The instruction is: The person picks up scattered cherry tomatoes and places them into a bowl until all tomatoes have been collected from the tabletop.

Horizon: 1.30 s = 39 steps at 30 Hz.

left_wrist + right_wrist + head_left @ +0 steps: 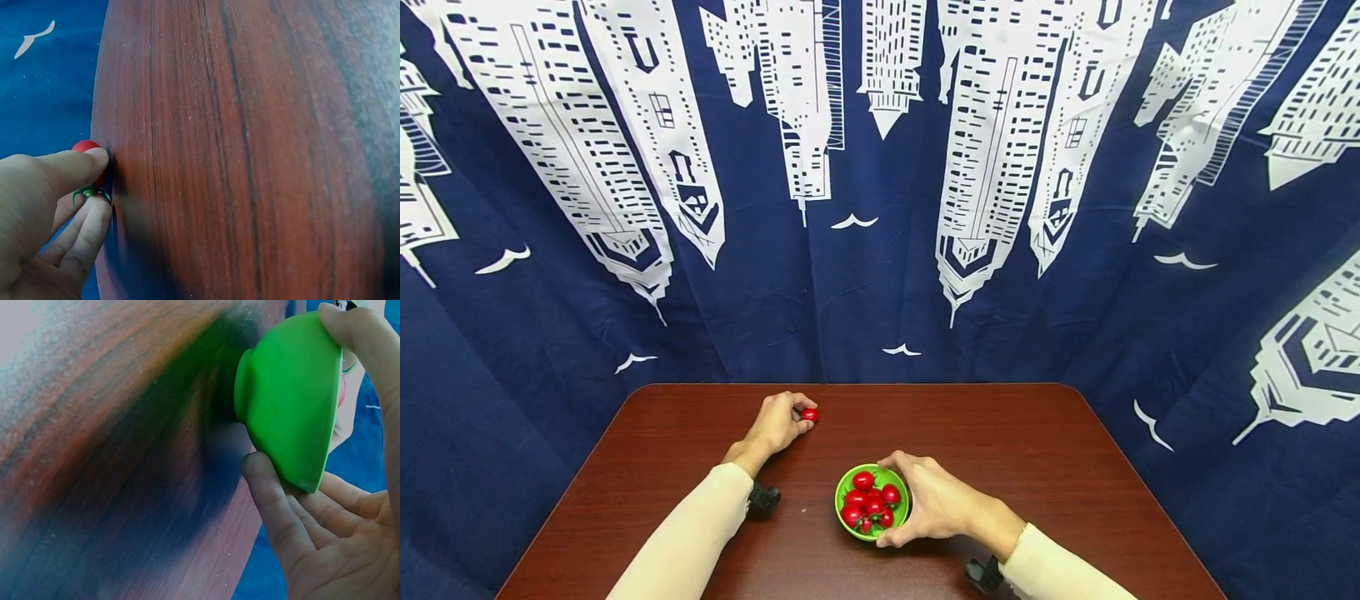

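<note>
tomato (809, 413) sits pinched in my left hand (777, 423) at the table's (1037, 433) far side, touching the wood; it looks small, light, smooth and probably easy to bruise, so i'd keep the fingertips (95, 157) gentle on its sides. my right hand (934, 500) cups the green bowl (844, 485) of tomatoes by its rim.

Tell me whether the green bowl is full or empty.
Partly full: the green bowl holds several red cherry tomatoes, cupped by the right hand. One more tomato is outside it, pinched by the left hand.
</note>
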{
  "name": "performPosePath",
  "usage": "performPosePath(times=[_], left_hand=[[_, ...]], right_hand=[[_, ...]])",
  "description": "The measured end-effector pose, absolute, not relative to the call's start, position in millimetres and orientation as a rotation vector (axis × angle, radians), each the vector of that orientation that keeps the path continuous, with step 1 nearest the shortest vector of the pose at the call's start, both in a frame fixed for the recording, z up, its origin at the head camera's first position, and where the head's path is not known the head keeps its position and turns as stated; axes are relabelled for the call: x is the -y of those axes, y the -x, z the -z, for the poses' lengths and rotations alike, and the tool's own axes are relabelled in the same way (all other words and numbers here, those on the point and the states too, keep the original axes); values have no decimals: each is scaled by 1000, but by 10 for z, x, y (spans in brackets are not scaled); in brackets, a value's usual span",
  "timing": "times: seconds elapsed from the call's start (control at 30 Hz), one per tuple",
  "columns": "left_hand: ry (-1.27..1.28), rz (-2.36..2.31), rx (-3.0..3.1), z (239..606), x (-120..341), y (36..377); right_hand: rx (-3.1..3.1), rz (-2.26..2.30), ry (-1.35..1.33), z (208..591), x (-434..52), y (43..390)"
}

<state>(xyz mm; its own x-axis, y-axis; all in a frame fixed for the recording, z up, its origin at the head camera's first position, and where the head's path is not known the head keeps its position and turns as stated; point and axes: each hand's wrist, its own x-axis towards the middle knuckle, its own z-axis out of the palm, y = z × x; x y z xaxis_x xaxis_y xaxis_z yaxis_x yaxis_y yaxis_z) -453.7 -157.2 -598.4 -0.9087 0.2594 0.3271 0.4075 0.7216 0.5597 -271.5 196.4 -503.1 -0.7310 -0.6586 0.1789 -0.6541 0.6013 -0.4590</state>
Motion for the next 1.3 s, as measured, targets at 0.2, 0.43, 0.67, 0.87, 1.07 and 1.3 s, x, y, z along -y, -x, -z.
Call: performPosePath(times=[0.2,0.43,0.67,0.87,1.07,1.3], left_hand=[[538,1011,2699,6004,1628,4556],[550,984,2718,5934,1591,4478],[582,952,2649,5789,1528,4284],[682,1016,2568,5533,1468,4064],[697,1039,2561,5272,1423,3811],[623,987,2642,5002,1310,3525]], right_hand=[[-2801,802,1152,5035,-1938,2712],[-2793,808,1122,5038,-1935,2688],[-2784,819,1114,5029,-1921,2686],[-2795,810,1113,5001,-1921,2691],[-2797,801,1116,5006,-1935,2698],[-2792,808,1115,5023,-1945,2701]])
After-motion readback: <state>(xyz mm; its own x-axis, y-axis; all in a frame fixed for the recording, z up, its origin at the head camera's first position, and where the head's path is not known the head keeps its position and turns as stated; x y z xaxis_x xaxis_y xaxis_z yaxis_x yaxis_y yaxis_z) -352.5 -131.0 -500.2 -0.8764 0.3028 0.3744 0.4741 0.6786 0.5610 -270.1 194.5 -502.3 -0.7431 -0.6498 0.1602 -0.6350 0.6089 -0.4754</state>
